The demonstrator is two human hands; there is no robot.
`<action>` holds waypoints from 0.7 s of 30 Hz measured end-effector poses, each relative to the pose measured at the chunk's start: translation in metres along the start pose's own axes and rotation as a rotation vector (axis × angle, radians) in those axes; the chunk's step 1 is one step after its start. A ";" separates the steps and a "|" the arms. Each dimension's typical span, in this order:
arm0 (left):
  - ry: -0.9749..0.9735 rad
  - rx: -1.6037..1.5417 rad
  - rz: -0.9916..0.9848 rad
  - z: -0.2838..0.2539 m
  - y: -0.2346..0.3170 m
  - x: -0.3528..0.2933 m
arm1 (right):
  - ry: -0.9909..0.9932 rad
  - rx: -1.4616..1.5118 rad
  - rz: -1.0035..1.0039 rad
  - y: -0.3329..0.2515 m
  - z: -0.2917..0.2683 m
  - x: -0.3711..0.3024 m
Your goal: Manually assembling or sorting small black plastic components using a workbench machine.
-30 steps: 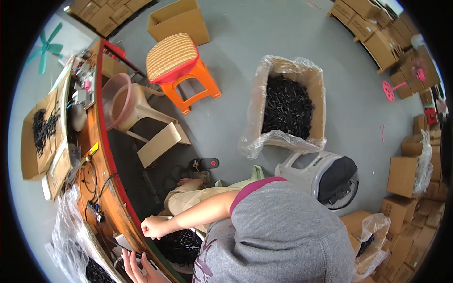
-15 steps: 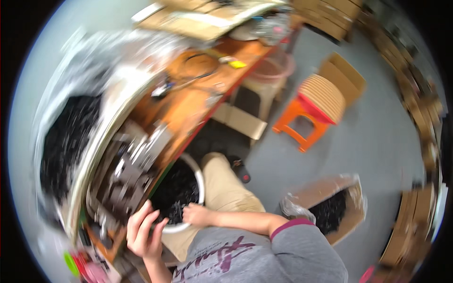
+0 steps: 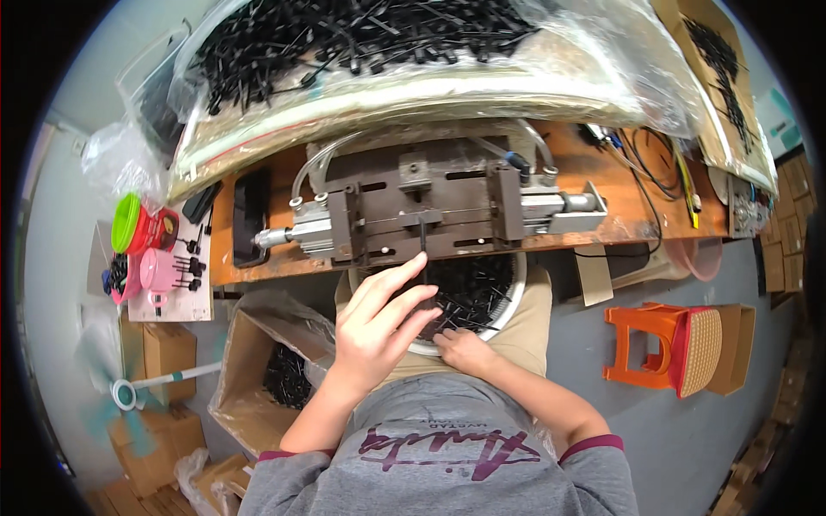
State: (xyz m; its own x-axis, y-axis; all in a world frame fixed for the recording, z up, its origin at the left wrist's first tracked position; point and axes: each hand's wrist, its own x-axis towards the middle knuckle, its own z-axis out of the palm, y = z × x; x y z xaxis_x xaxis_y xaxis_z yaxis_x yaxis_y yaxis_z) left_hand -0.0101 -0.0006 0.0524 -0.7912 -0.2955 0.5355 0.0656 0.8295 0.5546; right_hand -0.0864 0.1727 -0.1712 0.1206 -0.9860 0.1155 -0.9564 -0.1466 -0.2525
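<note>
A white bowl (image 3: 514,297) of small black plastic parts rests on my lap below a grey metal fixture (image 3: 430,211) bolted to the orange bench. A thin black pin (image 3: 424,236) stands upright in the fixture's middle slot. My left hand (image 3: 379,322) reaches over the bowl with fingers spread, its index fingertip touching the pin's lower end. My right hand (image 3: 465,351) sits at the bowl's near rim with fingers curled among the black parts. I cannot see whether it holds one.
Clear bags of black parts (image 3: 361,43) lie along the bench's far side. Cables (image 3: 650,163) run at the right. Green and pink cups (image 3: 138,232) stand on the left. On the floor are a cardboard box of parts (image 3: 275,378), an orange stool (image 3: 662,348) and a fan (image 3: 129,394).
The view has swung from the floor and boxes round to the bench and fixture. My left hand has risen from the bowl's rim to the pin in the fixture.
</note>
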 end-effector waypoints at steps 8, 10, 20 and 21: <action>-0.014 0.284 0.052 0.024 -0.024 0.017 | -0.027 0.152 0.107 -0.004 -0.032 0.013; -0.023 0.306 0.049 0.024 -0.026 0.019 | 0.072 0.198 0.150 -0.013 -0.032 0.015; -0.040 0.300 0.012 0.021 -0.027 0.021 | 0.226 0.363 0.175 -0.013 -0.053 0.017; -0.039 0.295 0.008 0.022 -0.027 0.021 | 0.240 0.369 0.173 -0.013 -0.057 0.020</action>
State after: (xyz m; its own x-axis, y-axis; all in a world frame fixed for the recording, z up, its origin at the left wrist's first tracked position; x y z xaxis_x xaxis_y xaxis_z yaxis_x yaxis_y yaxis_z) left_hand -0.0416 -0.0189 0.0350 -0.8145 -0.2750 0.5109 -0.1036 0.9353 0.3384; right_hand -0.0863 0.1597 -0.1110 -0.1390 -0.9584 0.2494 -0.7932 -0.0430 -0.6074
